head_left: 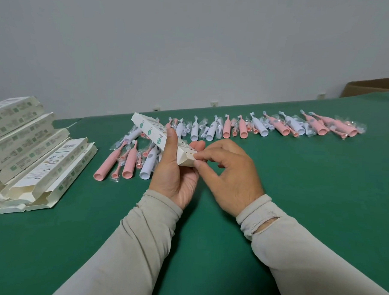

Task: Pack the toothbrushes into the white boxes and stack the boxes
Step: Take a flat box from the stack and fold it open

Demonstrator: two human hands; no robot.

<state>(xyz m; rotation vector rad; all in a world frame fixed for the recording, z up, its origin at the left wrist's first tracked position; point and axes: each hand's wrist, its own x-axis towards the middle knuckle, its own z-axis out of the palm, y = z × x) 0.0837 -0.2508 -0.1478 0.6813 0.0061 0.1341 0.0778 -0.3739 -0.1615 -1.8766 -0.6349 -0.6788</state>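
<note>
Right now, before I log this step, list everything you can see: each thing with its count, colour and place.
held box: one, white with green marks, raised over the table centre, tilted, near end flap being worked.
box pile: many, exact count unclear, white, ends open, left edge of the table.
pink toothbrushes: many, pink, in the near cluster and the row across the far side.
white toothbrushes: several, white, mixed among the pink ones.
table: one, green.
cardboard box: one, brown, far right corner.
wall sockets: a few, white, low on the wall.
left hand: grips the held box.
right hand: fingers pinch the flap.
</note>
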